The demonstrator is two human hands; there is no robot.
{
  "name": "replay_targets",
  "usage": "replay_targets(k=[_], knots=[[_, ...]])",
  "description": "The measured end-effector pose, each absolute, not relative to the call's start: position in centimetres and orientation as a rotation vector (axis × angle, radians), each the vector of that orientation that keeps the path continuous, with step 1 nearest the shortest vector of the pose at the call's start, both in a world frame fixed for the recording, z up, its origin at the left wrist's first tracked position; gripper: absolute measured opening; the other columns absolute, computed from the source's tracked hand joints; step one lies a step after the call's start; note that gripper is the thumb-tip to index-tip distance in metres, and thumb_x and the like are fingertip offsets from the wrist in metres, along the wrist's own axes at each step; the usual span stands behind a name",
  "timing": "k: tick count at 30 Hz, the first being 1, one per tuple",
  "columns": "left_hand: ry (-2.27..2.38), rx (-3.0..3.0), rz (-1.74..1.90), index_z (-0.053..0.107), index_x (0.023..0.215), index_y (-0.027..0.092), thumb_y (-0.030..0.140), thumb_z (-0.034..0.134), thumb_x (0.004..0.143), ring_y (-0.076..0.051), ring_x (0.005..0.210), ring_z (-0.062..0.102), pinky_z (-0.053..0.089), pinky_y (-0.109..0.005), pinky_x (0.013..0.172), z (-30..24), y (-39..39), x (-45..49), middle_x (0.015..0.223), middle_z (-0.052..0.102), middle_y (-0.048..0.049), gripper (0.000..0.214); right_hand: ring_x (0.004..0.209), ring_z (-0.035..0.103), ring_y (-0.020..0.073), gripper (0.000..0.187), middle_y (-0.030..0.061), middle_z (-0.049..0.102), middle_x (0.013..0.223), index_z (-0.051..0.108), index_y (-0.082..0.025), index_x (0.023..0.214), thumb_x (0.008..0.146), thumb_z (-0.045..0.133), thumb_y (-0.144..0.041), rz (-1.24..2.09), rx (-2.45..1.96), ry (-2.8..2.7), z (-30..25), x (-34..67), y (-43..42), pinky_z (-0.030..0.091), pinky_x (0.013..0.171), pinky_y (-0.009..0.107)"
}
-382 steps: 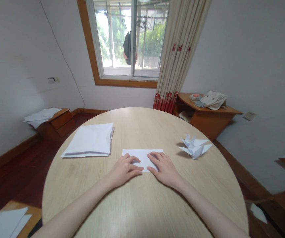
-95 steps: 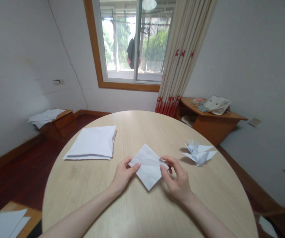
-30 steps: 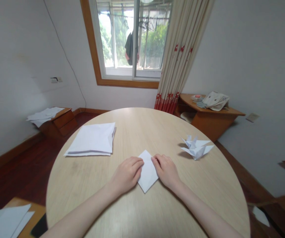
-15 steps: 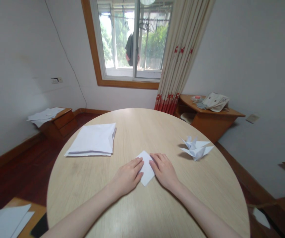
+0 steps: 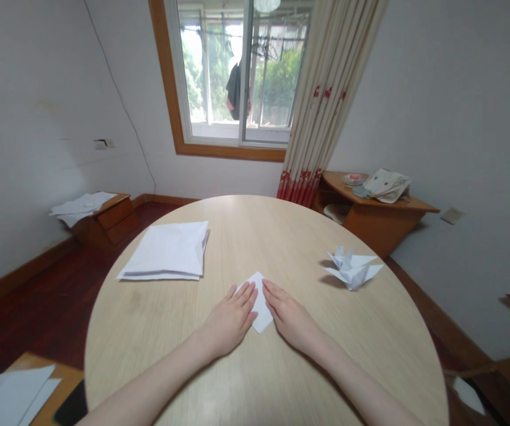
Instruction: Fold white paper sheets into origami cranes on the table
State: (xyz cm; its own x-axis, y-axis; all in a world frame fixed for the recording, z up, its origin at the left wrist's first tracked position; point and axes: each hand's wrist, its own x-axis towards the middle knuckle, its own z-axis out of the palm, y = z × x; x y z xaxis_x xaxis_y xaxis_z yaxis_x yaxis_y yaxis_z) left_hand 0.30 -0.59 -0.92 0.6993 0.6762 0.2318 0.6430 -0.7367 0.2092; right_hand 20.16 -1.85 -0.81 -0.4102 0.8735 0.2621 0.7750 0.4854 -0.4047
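A small diamond of folded white paper (image 5: 261,312) lies flat near the middle of the round table (image 5: 273,236), one corner pointing away from me and one toward me. My left hand (image 5: 232,316) rests on its left side, fingers stretched out flat over the paper. Along the right side lies my right hand (image 5: 288,313), its fingers extended and pressing on that edge. Both hands cover the side corners of the paper, so those are hidden. Neither hand grips anything.
A stack of white paper (image 5: 166,248) lies at the table's left. Folded paper cranes (image 5: 351,271) sit at the right. More sheets lie on a low stool (image 5: 66,378) at the lower left. A corner desk (image 5: 383,213) holding a cloth bag (image 5: 388,184) stands behind the table.
My right hand has shifted slightly left, its fingers straighter and farther over the paper. My left fingers lie flatter and more spread. The paper stays in place.
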Motion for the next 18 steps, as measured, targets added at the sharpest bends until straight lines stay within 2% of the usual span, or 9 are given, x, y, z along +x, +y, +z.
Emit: replay_targets(k=[5,8,14,18], knots=[[1.096,2.762,0.384,0.031,0.143,0.009,0.033,0.03,0.099,-0.025,0.14,0.023,0.026,-0.044,0.114,-1.0,-0.5,0.2,0.15,0.028,-0.016,0.05,0.139,0.025,0.023,0.05,0.0179,0.03,0.149,0.036,-0.007,0.143,0.093,0.031,-0.015,0.403,-1.389,-2.382,-0.5,20.1,-2.2,0.03,0.113,0.047],[1.092,2.759,0.376,0.03,0.144,0.008,0.035,0.03,0.099,-0.025,0.14,0.022,0.025,-0.043,0.114,-1.1,-0.4,0.1,0.15,0.027,-0.017,0.052,0.141,0.018,0.0228,0.052,0.0179,0.025,0.151,0.03,-0.007,0.145,0.094,0.03,-0.015,0.408,-1.4,-2.442,-0.2,20.1,-2.3,0.026,0.114,0.049],[0.982,2.754,0.335,0.031,0.144,0.014,0.046,0.037,0.097,-0.024,0.139,0.027,0.027,-0.04,0.114,0.0,0.4,-0.8,0.149,0.03,-0.0159,0.057,0.141,0.017,0.0249,0.052,0.0183,0.021,0.152,0.028,-0.008,0.146,0.096,0.031,-0.022,0.469,-1.425,-2.474,0.2,20.3,-2.4,0.021,0.115,0.051],[0.934,2.731,0.306,0.035,0.142,0.014,0.06,0.055,0.082,-0.027,0.135,0.037,0.027,-0.044,0.113,1.4,1.1,-1.4,0.146,0.036,-0.0177,0.078,0.142,0.017,0.0235,0.052,0.0151,0.021,0.152,0.027,-0.012,0.147,0.096,0.033,-0.024,0.482,-1.435,-2.499,0.8,20.5,-2.4,0.018,0.116,0.05]])
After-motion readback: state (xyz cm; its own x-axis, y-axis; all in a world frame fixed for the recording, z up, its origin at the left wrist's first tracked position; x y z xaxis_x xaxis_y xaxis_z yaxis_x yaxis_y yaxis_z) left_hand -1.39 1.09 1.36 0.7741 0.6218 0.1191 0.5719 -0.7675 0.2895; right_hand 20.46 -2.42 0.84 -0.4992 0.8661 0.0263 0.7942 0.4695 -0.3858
